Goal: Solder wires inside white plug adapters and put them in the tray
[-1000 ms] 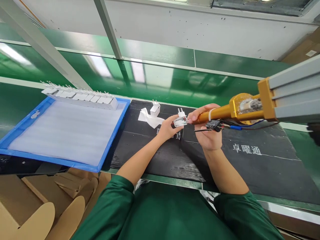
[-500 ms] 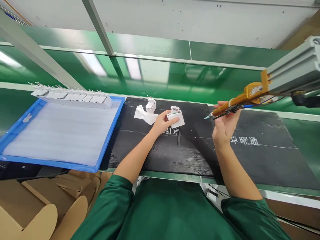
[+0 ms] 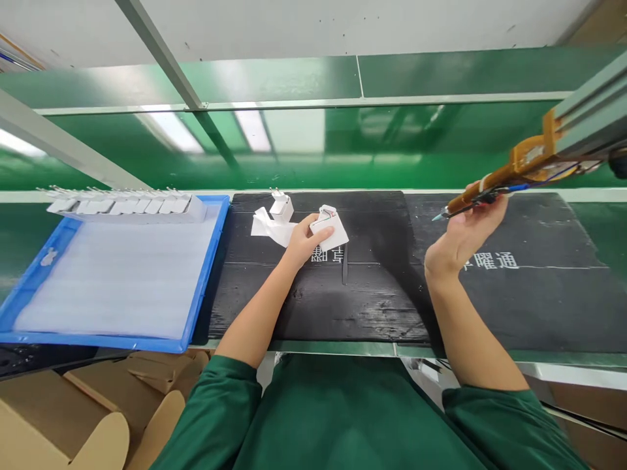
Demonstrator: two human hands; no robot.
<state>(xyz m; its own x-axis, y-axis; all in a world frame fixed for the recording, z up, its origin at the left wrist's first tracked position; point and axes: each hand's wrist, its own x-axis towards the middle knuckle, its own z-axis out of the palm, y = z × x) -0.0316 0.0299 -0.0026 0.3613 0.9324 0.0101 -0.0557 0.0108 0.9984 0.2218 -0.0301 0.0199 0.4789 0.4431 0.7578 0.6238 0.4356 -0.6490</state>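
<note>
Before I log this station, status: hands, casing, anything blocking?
Left hand gripping white casing. Right hand holding gold tool, apart from casing. White sheet nearby, not between them.

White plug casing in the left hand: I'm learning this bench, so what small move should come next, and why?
Probably bring the right hand from the gold-coloured tool to the white plug casing: the tool's tip stands clear of it, wires seem to show at its upper edge, and only the left hand holds it.

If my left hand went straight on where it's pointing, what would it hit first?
Beyond the white casing in your left hand, probably the glossy green surface behind the black mat, though depth is hard to judge.
</note>
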